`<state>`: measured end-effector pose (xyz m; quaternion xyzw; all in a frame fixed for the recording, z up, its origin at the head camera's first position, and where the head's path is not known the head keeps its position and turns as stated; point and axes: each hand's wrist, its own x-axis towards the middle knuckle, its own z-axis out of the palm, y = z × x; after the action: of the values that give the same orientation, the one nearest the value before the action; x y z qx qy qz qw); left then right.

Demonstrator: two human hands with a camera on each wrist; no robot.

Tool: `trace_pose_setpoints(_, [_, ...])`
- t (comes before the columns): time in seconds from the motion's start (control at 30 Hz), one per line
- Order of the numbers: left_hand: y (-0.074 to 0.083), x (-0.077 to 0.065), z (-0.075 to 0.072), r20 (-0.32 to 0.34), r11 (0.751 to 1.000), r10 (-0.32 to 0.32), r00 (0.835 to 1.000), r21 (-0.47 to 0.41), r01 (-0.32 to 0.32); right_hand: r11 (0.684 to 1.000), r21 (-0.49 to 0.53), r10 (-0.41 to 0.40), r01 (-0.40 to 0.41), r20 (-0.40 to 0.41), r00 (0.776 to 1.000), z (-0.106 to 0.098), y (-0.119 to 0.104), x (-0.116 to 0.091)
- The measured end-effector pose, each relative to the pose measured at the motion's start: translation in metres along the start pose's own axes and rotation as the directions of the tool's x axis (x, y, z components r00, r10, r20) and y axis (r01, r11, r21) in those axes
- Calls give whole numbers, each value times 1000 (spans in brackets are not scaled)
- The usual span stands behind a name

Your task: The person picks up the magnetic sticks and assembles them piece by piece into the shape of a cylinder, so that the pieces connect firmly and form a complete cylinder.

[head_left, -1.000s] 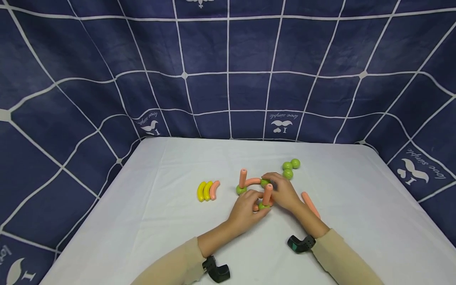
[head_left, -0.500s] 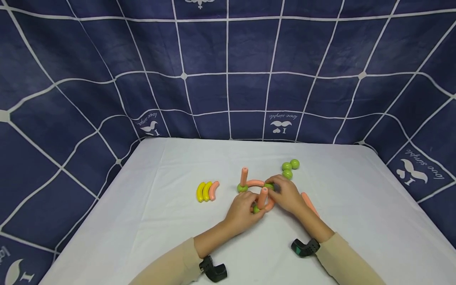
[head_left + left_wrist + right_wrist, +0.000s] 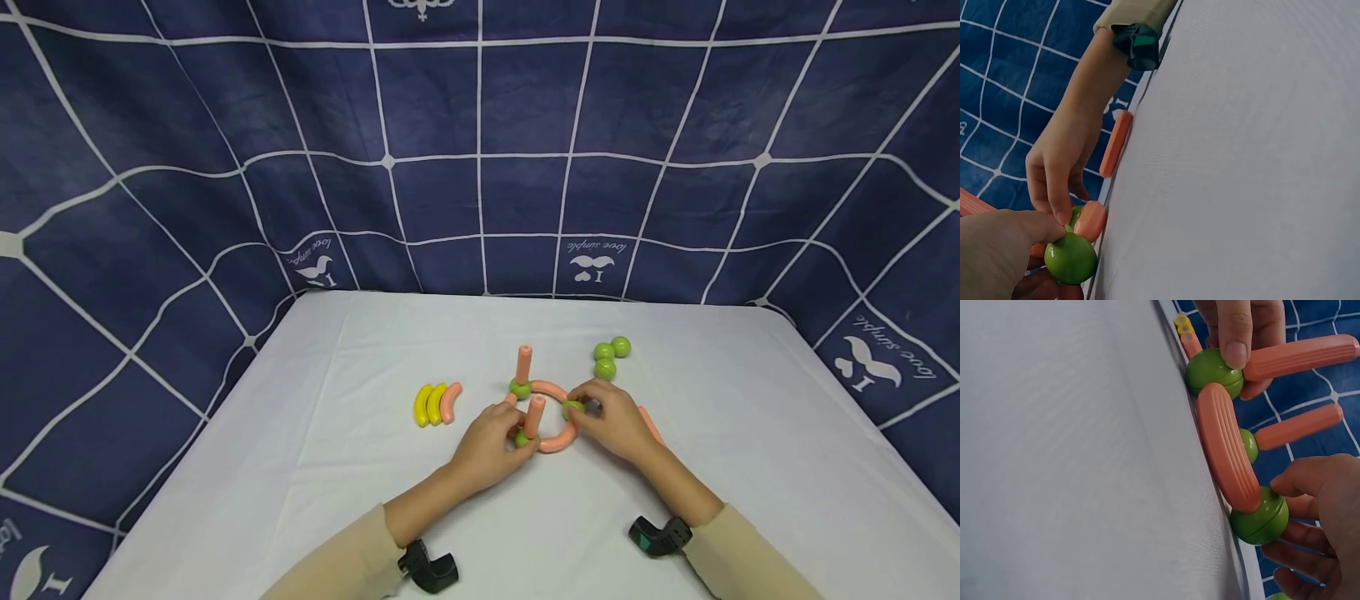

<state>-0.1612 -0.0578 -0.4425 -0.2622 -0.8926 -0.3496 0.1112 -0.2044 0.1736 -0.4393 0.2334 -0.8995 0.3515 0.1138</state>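
Salmon-coloured curved rods and green balls form a ring on the table, with a curved rod [image 3: 555, 442] at its near side. My left hand [image 3: 487, 446] holds the near-left green ball [image 3: 1213, 372], from which a straight rod [image 3: 535, 417] stands up. My right hand [image 3: 617, 422] pinches the right-hand green ball [image 3: 1263, 519] between thumb and fingers. At the back of the ring, another green ball [image 3: 520, 388] carries a second upright rod [image 3: 524, 363]; neither hand is seen touching it. The ring's left side is partly hidden behind my left hand.
Two yellow curved pieces [image 3: 429, 405] and one salmon curved piece [image 3: 452, 402] lie to the left. Several loose green balls [image 3: 604, 352] sit at the back right. A straight salmon rod [image 3: 1116, 144] lies beside my right forearm. White cloth [image 3: 360, 475] covers the table.
The ring has turned: its near ball and upright rod moved left with my left hand, while the right ball came nearer with my right hand. The back upright shifted slightly right.
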Motion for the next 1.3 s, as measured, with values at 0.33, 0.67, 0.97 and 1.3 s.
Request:
trace_pose_setpoints(0.33, [-6,-3,-7,24,997,-37,999,-74,39,999,40,-7,8,-23,1000,-2,0,-8])
trace_pose_setpoints(0.67, [-12,0,-13,-1,995,-85,996,-44,85,996,86,-7,9,-25,1000,-1,-2,-15])
trace_pose_setpoints(0.97, [-19,4,-14,-14,993,-114,993,-39,113,992,123,-8,10,-20,1000,1,-5,-20])
trace_pose_setpoints(1.3, [-26,11,-14,-73,991,-130,989,-25,128,990,144,-8,6,11,1000,3,-16,-24])
